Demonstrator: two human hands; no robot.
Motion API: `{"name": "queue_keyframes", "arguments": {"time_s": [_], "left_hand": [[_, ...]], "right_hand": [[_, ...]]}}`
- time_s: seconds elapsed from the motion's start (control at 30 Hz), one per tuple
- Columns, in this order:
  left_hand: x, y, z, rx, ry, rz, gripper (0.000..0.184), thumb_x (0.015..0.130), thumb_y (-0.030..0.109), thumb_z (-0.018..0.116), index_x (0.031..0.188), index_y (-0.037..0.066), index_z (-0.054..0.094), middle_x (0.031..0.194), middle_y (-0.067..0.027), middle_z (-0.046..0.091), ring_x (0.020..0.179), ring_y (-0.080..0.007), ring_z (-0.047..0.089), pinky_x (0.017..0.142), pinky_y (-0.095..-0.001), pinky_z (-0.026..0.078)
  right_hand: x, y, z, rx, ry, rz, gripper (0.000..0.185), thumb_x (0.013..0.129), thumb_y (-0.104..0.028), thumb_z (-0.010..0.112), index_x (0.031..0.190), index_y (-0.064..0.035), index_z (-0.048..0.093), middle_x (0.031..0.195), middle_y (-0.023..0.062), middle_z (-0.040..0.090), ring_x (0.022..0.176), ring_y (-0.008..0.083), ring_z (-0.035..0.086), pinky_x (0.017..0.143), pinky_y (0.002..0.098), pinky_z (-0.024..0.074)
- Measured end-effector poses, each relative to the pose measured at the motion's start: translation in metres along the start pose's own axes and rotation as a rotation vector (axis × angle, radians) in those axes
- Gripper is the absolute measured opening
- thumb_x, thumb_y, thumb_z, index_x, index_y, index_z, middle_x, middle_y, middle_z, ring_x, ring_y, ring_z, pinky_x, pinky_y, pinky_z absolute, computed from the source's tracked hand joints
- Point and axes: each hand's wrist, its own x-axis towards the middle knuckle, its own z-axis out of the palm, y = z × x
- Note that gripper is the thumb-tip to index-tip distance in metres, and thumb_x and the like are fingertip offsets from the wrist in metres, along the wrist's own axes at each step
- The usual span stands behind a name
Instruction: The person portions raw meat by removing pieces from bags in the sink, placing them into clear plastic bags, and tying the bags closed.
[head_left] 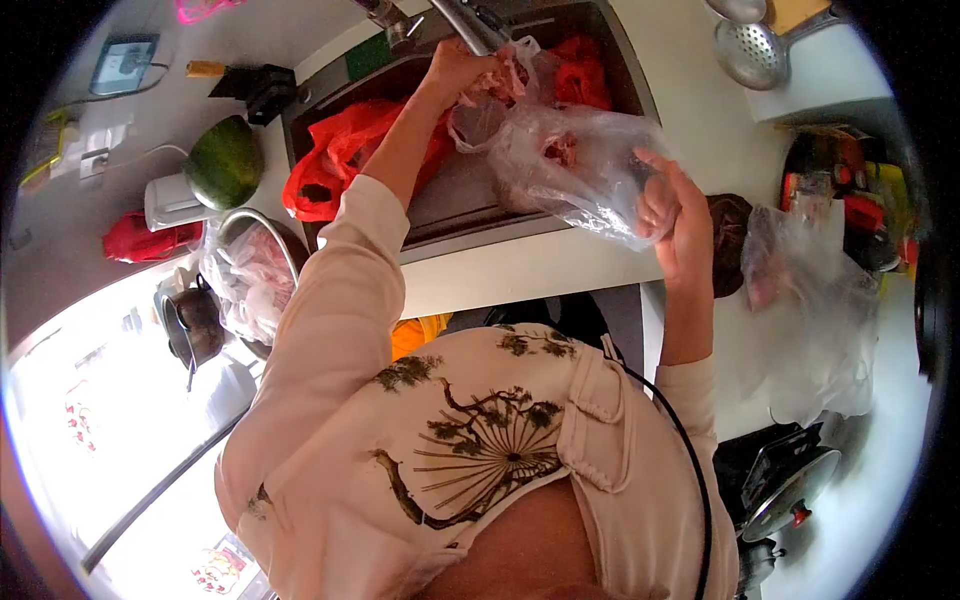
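Over the sink [460,240], near the tap [462,25], my left hand [462,72] is closed on raw meat [508,78], pinkish and partly covered by my fingers. My right hand [678,215] grips the lower right part of a clear plastic bag [570,190], which stretches across the sink toward the meat. A reddish piece shows through the bag's film. Under my left forearm lies a red plastic bag [345,150], and more red plastic [583,75] sits at the sink's far right. What the red bags hold is mostly hidden.
Left of the sink are a watermelon [224,162], a knife block [268,95] and a pot with bagged meat [250,275]. On the right counter lie a skimmer [752,55], a large clear bag [815,310] and a glass lid [795,495].
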Motion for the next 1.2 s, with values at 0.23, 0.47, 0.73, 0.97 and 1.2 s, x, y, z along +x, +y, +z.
{"name": "queue_keyframes", "arguments": {"time_s": [0.23,0.47,0.73,0.97,1.2], "left_hand": [[-0.069,0.034,-0.004,-0.507,-0.041,-0.112,0.013,0.074,0.0,0.064,0.086,0.003,0.063,0.077,-0.0063,0.064,0.063,-0.0141,0.062,0.053,-0.0292,0.053],[-0.123,0.063,-0.004,-0.94,-0.276,-0.089,0.017,0.073,-0.006,0.057,0.089,0.001,0.059,0.078,-0.0117,0.063,0.065,-0.0187,0.062,0.057,-0.0306,0.052],[-0.148,0.097,0.013,-1.097,-0.582,0.083,0.017,0.073,-0.007,0.056,0.087,0.003,0.055,0.08,-0.0109,0.061,0.063,-0.0164,0.059,0.054,-0.0251,0.048],[-0.142,0.106,0.056,-0.735,-0.352,0.14,0.018,0.069,-0.006,0.062,0.084,0.004,0.059,0.07,-0.0035,0.062,0.054,-0.0069,0.054,0.041,-0.0184,0.038],[-0.094,0.012,0.12,0.197,-0.223,0.733,0.043,0.065,0.009,0.073,0.105,0.004,0.058,0.101,-0.0126,0.061,0.086,-0.0233,0.06,0.072,-0.03,0.05]], "right_hand": [[0.004,0.002,-0.004,0.145,0.046,0.033,0.036,0.092,-0.03,0.043,0.109,-0.0016,0.057,0.058,-0.006,0.033,0.052,0.0073,0.032,0.048,0.0228,0.0269],[0.006,0.001,0.003,0.191,0.04,0.053,0.038,0.093,-0.031,0.04,0.113,-0.0031,0.057,0.058,-0.0063,0.032,0.053,0.0084,0.031,0.05,0.0225,0.0289],[0.003,0.005,0.0,0.203,-0.065,0.028,0.04,0.093,-0.033,0.042,0.117,-0.0036,0.054,0.058,-0.0055,0.031,0.052,0.0087,0.031,0.049,0.0236,0.0296],[-0.004,0.003,0.004,0.178,0.001,0.038,0.039,0.093,-0.032,0.04,0.117,-0.0056,0.055,0.06,-0.0047,0.035,0.052,0.0096,0.037,0.049,0.026,0.0374],[-0.001,0.002,0.008,0.095,0.027,-0.057,0.037,0.094,-0.03,0.041,0.117,-0.0042,0.055,0.062,-0.0034,0.038,0.056,0.0099,0.042,0.05,0.0277,0.0417]]}}
